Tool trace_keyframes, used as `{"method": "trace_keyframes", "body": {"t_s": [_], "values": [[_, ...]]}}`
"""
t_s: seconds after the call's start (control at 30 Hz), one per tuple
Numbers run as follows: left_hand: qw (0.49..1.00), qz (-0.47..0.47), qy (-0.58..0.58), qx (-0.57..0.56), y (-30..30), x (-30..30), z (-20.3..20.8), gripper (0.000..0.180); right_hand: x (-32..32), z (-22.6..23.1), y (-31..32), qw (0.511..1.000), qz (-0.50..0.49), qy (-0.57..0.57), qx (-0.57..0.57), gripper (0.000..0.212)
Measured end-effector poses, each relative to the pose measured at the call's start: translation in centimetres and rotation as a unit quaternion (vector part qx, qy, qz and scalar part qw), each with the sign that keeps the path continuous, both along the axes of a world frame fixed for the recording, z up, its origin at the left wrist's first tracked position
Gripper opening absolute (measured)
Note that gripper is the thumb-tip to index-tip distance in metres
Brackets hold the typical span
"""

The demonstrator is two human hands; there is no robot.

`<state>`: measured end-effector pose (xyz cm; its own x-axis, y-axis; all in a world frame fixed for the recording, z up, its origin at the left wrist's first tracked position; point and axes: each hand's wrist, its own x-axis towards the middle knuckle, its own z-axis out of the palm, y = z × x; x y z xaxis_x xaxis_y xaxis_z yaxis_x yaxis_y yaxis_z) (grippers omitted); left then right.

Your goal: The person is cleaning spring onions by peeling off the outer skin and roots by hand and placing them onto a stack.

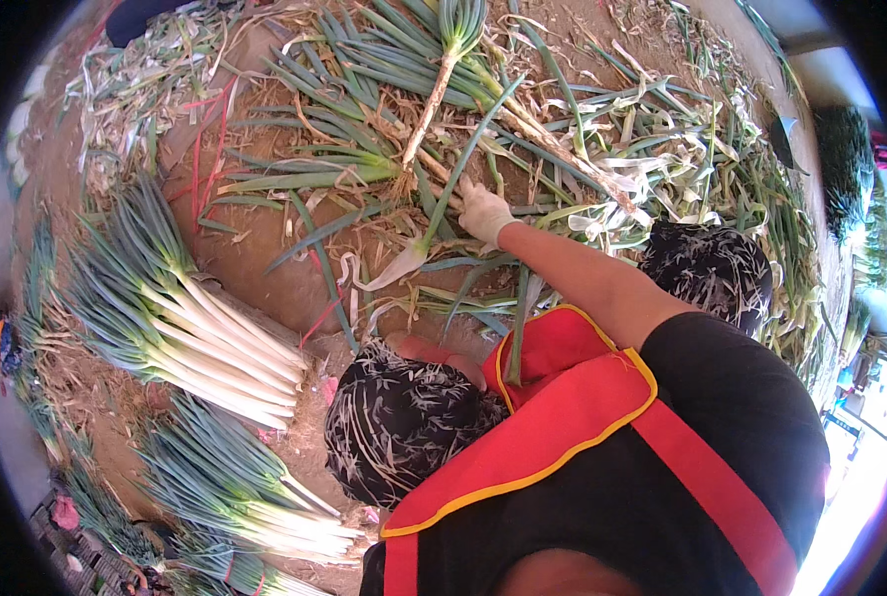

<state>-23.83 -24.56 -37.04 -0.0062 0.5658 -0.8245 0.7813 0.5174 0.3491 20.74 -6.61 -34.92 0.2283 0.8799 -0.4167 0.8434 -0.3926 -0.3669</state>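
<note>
My right hand [485, 215], in a pale glove, reaches out over the pile on the ground. Its fingers close round the brownish lower stalk of an untrimmed green onion [434, 167]. Just left of the glove, a loose onion leaf [419, 248] with a whitish base slants across. More untrimmed green onions [448, 62], with dry outer skins and roots, lie beyond the hand. My left hand is not in view.
Two heaps of peeled green onions with white stems [227, 348] [255, 497] lie at left. Peeled skins and leaves [652, 164] cover the right side. Red ties [215, 149] lie at upper left. My patterned knees [394, 422] and red apron [533, 427] are near.
</note>
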Motion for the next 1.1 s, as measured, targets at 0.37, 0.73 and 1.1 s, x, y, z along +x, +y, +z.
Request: {"method": "trace_keyframes", "body": {"t_s": [0.37, 0.73, 1.1], "values": [[0.990, -0.088, 0.023, 0.112, 7.3, 0.7, 6.2, 0.036, 8.0, 10.9, 1.1, 0.979, 0.021, 0.187, 0.078, 0.040], [0.849, -0.126, -0.134, 0.496, 23.5, 15.3, 38.4, 0.033, 2.3, 24.7, -10.4, 0.685, -0.173, 0.695, 0.132, 0.041], [0.780, 0.102, -0.563, 0.252, 24.2, 27.4, 35.2, 0.032, -2.3, 27.0, -13.4, 0.831, -0.041, 0.386, 0.399, 0.057]]}}
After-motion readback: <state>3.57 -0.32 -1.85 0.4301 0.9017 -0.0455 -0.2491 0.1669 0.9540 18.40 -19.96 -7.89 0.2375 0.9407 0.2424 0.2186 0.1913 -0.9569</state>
